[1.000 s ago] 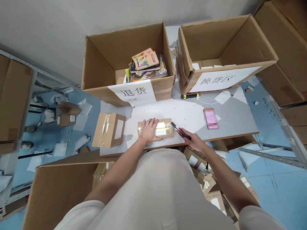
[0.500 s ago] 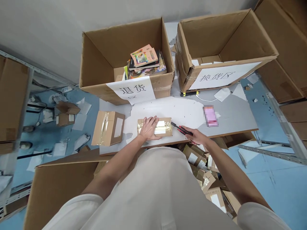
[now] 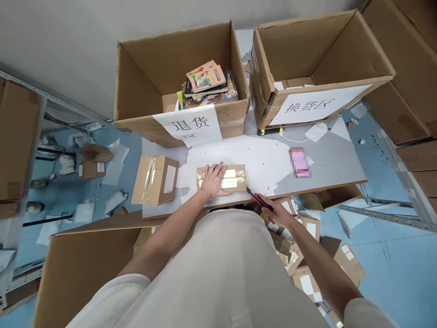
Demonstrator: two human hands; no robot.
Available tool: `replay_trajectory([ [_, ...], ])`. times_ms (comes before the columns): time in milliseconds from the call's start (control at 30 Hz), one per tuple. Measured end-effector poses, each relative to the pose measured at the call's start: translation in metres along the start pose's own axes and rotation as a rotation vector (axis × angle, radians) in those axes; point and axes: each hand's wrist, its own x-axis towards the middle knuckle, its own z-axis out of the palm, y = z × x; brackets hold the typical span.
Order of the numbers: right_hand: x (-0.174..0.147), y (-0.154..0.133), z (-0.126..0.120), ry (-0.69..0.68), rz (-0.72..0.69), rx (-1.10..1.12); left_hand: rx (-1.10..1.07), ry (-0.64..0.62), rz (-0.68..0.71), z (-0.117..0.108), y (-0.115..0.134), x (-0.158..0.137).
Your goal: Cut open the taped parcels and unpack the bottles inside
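Cardboard parcel (image 3: 235,179): on the table (image 3: 266,159), near its front edge, with shiny tape along the top; no cut can be made out, so opening looks barely begun at most
Left hand (image 3: 214,180): laid over the parcel's left half, fingers spread, bearing down rather than wrapped round it
Right hand (image 3: 278,213): closed around the handle of a black-and-red cutter (image 3: 262,202)
Cutter tip: at the parcel's near right corner; whether it touches cannot be told
Box (image 3: 155,180): standing well left of the parcel, tape along its top, apparently unopened, so likely left to do
Books (image 3: 206,79): already out of any wrapping, stacked in the left bin (image 3: 235,119)
Boxes below (image 3: 305,278): a jumbled heap under and beside the table; which are emptied cannot be told
Left sign (image 3: 189,125): handwritten 退货区, "returns area", on the left bin's front
Right sign (image 3: 316,105): handwritten 换货区, "exchange area", on the right bin (image 3: 261,91)
Parcel label (image 3: 229,178): white, its print too small to read
Book covers: bright, titles unreadable
Pink item (image 3: 300,163): pixelated, nothing legible
Brands: none readable
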Motion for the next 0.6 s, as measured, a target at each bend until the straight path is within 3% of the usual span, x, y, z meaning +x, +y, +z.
replay_trajectory([
  [167, -0.017, -0.002, -0.027, 0.032, 0.039, -0.025, 0.023, -0.031, 0.005, -0.001, 0.001, -0.003],
  [267, -0.025, -0.005, -0.049, 0.202, 0.026, -0.003, 0.042, -0.02, 0.008, -0.005, 0.004, -0.006],
  [367, -0.011, -0.01, -0.047, 0.414, -0.021, 0.001, 0.04, 0.024, -0.008, -0.012, 0.004, -0.014],
  [433, 0.01, -0.017, -0.032, 0.5, -0.053, 0.026, 0.014, 0.077, -0.095, -0.016, -0.001, -0.027],
  [600, 0.065, -0.036, 0.014, 0.514, -0.16, 0.217, -0.241, 0.209, -0.567, -0.012, -0.036, -0.075],
])
